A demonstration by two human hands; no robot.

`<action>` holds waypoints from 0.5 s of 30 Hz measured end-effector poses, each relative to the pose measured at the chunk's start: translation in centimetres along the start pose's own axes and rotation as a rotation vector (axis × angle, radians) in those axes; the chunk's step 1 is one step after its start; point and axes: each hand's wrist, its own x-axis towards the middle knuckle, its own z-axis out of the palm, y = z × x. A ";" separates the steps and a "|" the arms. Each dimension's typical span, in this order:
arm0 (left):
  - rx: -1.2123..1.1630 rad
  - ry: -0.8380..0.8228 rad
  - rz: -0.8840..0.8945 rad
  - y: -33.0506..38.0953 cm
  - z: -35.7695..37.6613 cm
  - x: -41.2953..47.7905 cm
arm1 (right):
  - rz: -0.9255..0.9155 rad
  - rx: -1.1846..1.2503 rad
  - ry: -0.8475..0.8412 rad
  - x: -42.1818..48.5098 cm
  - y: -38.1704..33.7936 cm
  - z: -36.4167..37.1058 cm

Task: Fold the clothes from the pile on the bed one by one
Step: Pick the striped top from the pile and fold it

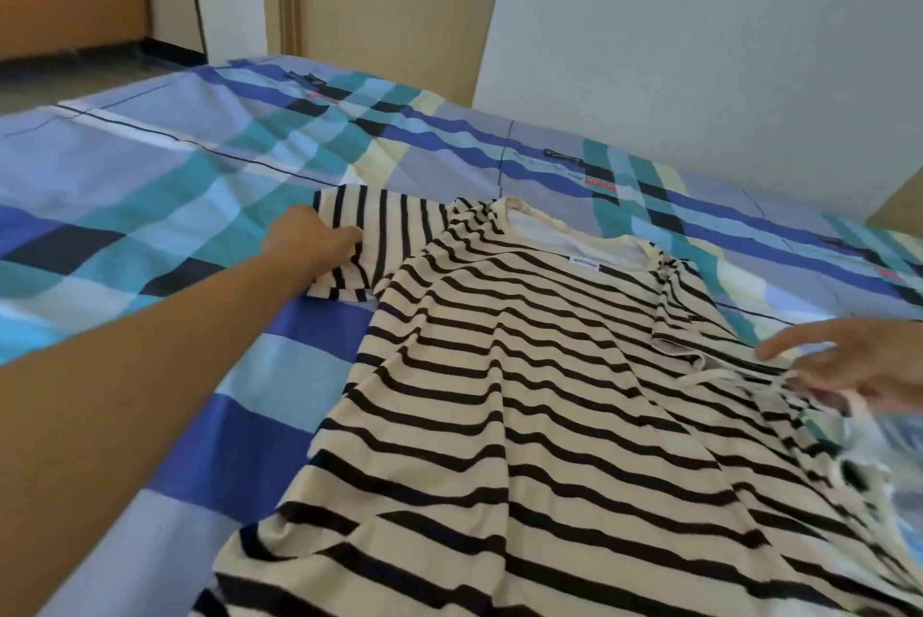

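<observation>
The striped shirt (524, 391) lies spread flat on the checked bedsheet (125, 176), its hem at 6 o'clock. At 3 o'clock the right hand (859, 366) (badly blurred) sits over the shirt's edge with fingers spread; I cannot tell whether it grips cloth. At 10 o'clock the left hand (307, 236) pinches the sleeve (379, 236).

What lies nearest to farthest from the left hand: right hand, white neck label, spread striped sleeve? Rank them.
1. The spread striped sleeve, touching the left hand.
2. The white neck label, at the collar, further right.
3. The right hand, at the far right edge.
</observation>
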 end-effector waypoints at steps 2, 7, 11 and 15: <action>-0.051 -0.032 -0.025 0.3 0.4 0.6 | -0.054 -0.437 0.125 -0.5 -3.9 2.5; -0.109 -0.083 -0.068 0.0 1.3 1.2 | -0.168 -0.640 0.435 2.5 -9.2 7.6; -0.129 -0.108 -0.096 -0.3 1.2 1.5 | -0.061 -0.844 0.489 6.2 -9.3 9.5; -0.109 -0.102 -0.114 -0.5 1.2 2.0 | -0.204 0.008 0.632 7.1 -13.7 8.1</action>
